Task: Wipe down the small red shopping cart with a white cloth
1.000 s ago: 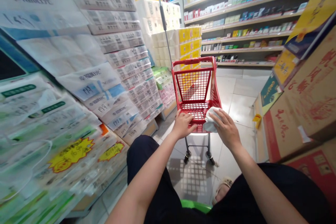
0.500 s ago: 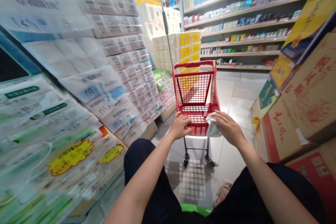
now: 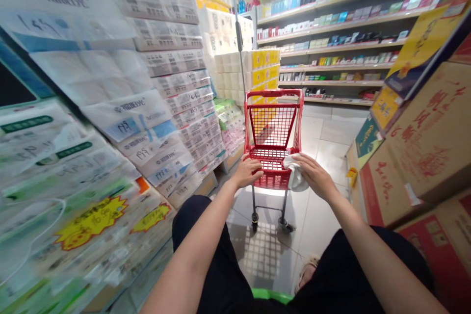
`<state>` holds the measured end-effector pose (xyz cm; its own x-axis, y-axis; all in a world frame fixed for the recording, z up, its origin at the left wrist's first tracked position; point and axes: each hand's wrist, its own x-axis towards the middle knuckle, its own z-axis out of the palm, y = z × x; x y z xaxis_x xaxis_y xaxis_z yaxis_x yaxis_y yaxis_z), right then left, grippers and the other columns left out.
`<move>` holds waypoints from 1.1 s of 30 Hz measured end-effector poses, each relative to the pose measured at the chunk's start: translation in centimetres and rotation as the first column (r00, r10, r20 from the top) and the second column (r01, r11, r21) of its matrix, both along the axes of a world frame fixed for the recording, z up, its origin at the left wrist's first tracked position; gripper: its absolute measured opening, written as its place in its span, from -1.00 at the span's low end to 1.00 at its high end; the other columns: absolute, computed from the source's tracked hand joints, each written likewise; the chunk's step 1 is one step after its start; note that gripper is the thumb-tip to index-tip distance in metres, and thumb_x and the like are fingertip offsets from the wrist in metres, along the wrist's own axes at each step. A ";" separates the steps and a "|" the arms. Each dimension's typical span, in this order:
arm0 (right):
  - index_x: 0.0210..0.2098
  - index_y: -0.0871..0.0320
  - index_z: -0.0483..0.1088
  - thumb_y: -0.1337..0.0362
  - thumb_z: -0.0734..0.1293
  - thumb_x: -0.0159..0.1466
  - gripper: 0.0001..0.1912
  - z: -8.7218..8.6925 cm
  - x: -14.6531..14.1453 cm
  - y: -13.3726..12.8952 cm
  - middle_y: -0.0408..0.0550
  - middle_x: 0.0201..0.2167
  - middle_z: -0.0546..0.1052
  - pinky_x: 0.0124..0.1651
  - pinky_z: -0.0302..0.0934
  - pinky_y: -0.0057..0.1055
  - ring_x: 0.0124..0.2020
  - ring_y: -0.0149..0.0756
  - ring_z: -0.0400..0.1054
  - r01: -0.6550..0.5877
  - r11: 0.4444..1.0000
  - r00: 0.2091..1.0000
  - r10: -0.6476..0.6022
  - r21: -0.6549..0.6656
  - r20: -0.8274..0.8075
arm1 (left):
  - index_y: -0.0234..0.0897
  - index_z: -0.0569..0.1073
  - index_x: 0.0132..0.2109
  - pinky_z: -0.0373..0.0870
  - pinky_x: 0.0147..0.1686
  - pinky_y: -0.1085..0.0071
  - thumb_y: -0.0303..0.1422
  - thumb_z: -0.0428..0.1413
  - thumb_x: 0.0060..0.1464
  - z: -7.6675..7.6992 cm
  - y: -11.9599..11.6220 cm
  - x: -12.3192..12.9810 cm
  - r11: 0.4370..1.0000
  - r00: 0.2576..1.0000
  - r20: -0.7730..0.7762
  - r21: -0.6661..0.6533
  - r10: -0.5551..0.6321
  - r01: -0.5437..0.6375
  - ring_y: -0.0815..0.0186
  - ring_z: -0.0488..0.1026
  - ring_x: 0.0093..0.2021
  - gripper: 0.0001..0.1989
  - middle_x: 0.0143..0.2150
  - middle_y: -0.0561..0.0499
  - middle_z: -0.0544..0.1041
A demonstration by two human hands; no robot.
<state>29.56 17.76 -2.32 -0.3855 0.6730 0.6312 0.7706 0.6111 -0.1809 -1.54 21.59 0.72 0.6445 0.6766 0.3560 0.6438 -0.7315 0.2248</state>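
Observation:
A small red shopping cart (image 3: 274, 127) with a mesh basket stands on the tiled floor in front of my knees. My left hand (image 3: 247, 171) is closed on the near left corner of its red rim. On the right corner of the rim, my right hand (image 3: 312, 172) holds a white cloth (image 3: 297, 179) under its fingers, and part of the cloth hangs down outside the basket. The cart's thin metal legs end in dark wheels (image 3: 285, 225).
Stacked tissue packs (image 3: 147, 157) line the left side, with yellow price tags (image 3: 91, 223). Cardboard boxes (image 3: 430, 132) are piled on the right. Shelves (image 3: 331, 49) of small goods stand at the back. A thin pole (image 3: 238, 34) rises behind the cart.
My right hand and the white cloth have shifted slightly left along the rim, and more of the cloth shows. The cart's wheels appear a little further left.

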 end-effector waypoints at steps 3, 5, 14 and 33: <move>0.18 0.00 0.35 0.22 0.12 0.43 -0.61 0.1 -2.2 -1.0 -0.12 0.19 0.43 0.35 0.15 -0.09 0.35 -0.23 0.10 0.031 0.999 0.999 -0.031 0.014 0.016 | -0.18 0.51 -0.28 -0.12 0.33 0.18 -0.16 -0.21 0.38 -0.3 0.7 -0.9 0.999 0.999 0.020 -0.017 0.031 -0.030 0.35 0.43 -0.15 -0.54 -0.24 0.12 0.57; 0.21 -0.01 0.33 0.24 0.14 0.42 -0.60 0.3 -4.2 -1.8 -0.12 0.19 0.44 0.35 0.14 -0.10 0.34 -0.21 0.12 0.033 0.999 0.998 -0.034 0.031 0.052 | -0.18 0.52 -0.31 -0.12 0.35 0.15 -0.15 -0.26 0.39 -0.4 1.4 -1.7 0.994 0.994 -0.012 -0.023 0.106 -0.106 0.33 0.43 -0.17 -0.48 -0.28 0.11 0.58; 0.34 0.01 0.18 0.46 0.19 0.33 -0.39 1.2 -13.0 -2.8 -0.11 0.31 0.29 0.34 0.17 -0.16 0.35 -0.22 0.12 -0.146 0.986 0.973 0.130 0.074 0.189 | -0.20 0.38 0.13 0.13 0.29 0.19 -0.18 -0.27 0.41 0.0 -0.3 -0.4 0.941 0.926 0.176 0.002 0.334 -0.340 0.22 0.36 0.21 -0.58 0.18 -0.04 0.48; 0.22 0.10 0.34 0.24 0.23 0.34 -0.55 2.0 -11.8 1.1 -0.02 0.24 0.38 0.37 0.09 -0.01 0.38 -0.12 0.04 -0.033 0.998 0.999 0.031 0.060 0.036 | -0.21 0.56 -0.06 0.25 0.08 0.14 -0.14 0.15 0.15 -1.3 -2.1 -0.2 0.959 0.958 0.076 0.038 0.278 -0.281 0.11 0.46 0.01 -0.69 -0.01 -0.09 0.56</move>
<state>17.72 18.90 -0.32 -0.4287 0.6205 0.6567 0.7554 0.6449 -0.1161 -1.73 19.45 -0.63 0.4047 0.8073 0.4295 0.8081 -0.5356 0.2452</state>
